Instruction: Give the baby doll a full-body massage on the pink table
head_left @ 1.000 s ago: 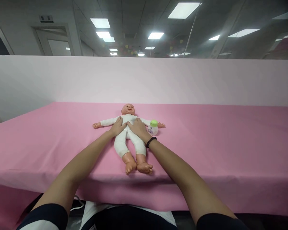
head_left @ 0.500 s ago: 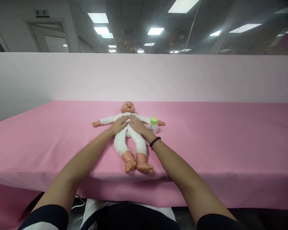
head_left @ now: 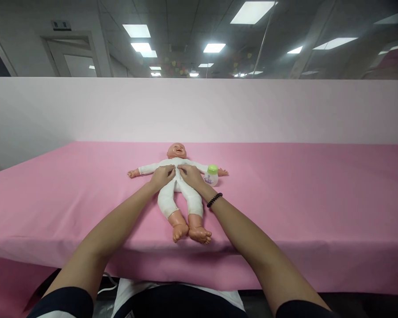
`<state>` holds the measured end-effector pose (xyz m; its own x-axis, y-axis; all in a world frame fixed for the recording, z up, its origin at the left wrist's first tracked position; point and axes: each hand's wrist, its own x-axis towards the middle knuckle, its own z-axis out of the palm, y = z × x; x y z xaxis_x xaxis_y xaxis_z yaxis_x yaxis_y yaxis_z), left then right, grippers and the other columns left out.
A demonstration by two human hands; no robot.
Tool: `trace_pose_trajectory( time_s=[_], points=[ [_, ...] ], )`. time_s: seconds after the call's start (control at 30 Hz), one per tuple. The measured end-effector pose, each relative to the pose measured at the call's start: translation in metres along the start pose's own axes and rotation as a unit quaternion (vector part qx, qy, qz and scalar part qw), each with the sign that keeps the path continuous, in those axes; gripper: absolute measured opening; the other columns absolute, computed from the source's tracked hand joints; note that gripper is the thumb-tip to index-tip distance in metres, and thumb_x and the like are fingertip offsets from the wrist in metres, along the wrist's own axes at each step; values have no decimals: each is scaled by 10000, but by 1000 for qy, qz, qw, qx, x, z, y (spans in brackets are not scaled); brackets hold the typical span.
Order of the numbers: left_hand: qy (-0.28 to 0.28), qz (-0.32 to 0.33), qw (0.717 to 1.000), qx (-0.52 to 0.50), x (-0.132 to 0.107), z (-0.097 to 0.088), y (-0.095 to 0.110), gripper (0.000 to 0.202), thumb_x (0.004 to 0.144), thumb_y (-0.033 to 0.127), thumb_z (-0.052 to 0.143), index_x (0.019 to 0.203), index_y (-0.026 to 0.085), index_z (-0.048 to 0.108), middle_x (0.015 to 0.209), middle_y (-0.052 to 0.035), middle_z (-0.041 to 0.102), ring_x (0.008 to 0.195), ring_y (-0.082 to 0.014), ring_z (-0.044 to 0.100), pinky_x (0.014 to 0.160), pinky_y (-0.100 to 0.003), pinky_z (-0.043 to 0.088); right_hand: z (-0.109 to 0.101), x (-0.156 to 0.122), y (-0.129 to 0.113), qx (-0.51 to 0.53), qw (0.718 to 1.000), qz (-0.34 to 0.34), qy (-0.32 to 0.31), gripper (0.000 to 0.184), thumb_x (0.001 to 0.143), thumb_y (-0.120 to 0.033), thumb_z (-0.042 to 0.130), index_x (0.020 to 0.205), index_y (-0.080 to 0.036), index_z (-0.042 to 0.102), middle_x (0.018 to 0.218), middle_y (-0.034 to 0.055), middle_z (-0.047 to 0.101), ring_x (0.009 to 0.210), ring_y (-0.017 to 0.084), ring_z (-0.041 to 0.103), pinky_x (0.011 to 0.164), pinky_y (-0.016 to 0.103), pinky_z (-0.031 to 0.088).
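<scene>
A baby doll [head_left: 177,151] in a white long-sleeved suit [head_left: 168,198] lies on its back, head away from me and bare plastic feet towards me. My left hand [head_left: 162,176] and my right hand [head_left: 191,175] rest on the suit's chest, fingers curled into the cloth and meeting at its middle line. A small baby bottle [head_left: 212,176] with a green cap stands beside the doll's left arm, just right of my right hand. A black beaded bracelet [head_left: 214,199] circles my right wrist.
The doll lies on a long table covered by a pink cloth [head_left: 69,198], whose front edge runs just before my body. A pale wall [head_left: 199,110] stands behind the table. A white cable [head_left: 106,287] shows below the table's front edge.
My hands have gone from lying flat on the doll's chest to curling their fingers into the suit at its middle. The doll and bottle have not moved.
</scene>
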<state>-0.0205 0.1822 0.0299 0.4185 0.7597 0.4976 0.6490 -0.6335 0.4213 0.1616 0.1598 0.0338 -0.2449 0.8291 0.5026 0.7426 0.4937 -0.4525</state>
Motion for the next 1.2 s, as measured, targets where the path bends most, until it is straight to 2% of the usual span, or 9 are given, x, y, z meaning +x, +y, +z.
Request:
trace_pose_trajectory(
  time_s=[0.17,0.3,0.4,0.53,0.63,0.73,0.97,1.1,1.2],
  points=[
    [-51,15,999,-13,8,9,-17,554,967,383,347,1419,144,561,1540,-74,503,1479,-228,400,1237,-358,292,5,5,11,36,994,4,-102,551,1037,-333,372,1541,-118,421,1644,111,317,1544,221,247,1261,399,168],
    [-59,-59,996,20,9,11,-20,656,968,438,363,1500,62,437,1635,-154,318,1553,-290,235,1254,-431,245,6,5,13,2,989,91,-117,719,1040,-491,358,1616,-85,219,1696,126,102,1580,272,63,1267,456,103],
    [-34,-106,993,46,4,7,-13,657,972,509,352,1407,44,516,1539,-240,452,1451,-352,428,1141,-466,395,3,1,8,-41,990,123,-55,722,1015,-514,401,1547,-29,359,1631,206,308,1515,313,301,1199,416,288],
    [6,-147,985,89,-1,0,2,562,952,555,382,1009,88,690,1010,-244,734,1020,-376,697,894,-480,505,0,-5,0,-77,989,127,17,462,989,-421,429,1079,-66,709,1102,226,725,1047,326,674,926,407,478],
    [19,-113,989,98,-2,-1,7,459,958,473,396,872,142,703,923,-186,743,964,-324,699,895,-441,497,0,-5,-2,-67,993,92,19,357,971,-291,427,937,-111,733,969,174,749,925,275,688,886,376,483],
    [1,-40,997,71,1,1,2,412,973,356,359,1026,180,728,1118,-119,750,1081,-253,680,996,-383,487,2,-1,1,-36,999,26,0,358,974,-219,420,1160,-164,720,1208,100,729,1116,212,661,1002,311,461],
    [-64,-25,998,-6,13,16,-30,589,983,406,351,1504,158,471,1625,-79,366,1552,-283,243,1262,-460,233,9,5,14,2,994,56,-98,580,1043,-339,355,1581,-122,352,1676,79,232,1576,264,107,1274,438,123],
    [-37,-73,997,12,13,17,-30,642,961,478,427,1465,83,480,1601,-189,380,1524,-348,297,1215,-499,305,6,1,9,-56,987,136,-59,696,1044,-457,369,1561,7,316,1646,215,257,1540,306,246,1223,420,257],
    [0,-78,997,27,7,11,-20,535,955,497,445,1258,97,630,1390,-221,607,1348,-366,537,1103,-500,427,-1,-5,0,-76,986,150,-14,607,1027,-477,389,1338,6,586,1389,294,577,1316,383,548,1059,468,423]
  ],
)
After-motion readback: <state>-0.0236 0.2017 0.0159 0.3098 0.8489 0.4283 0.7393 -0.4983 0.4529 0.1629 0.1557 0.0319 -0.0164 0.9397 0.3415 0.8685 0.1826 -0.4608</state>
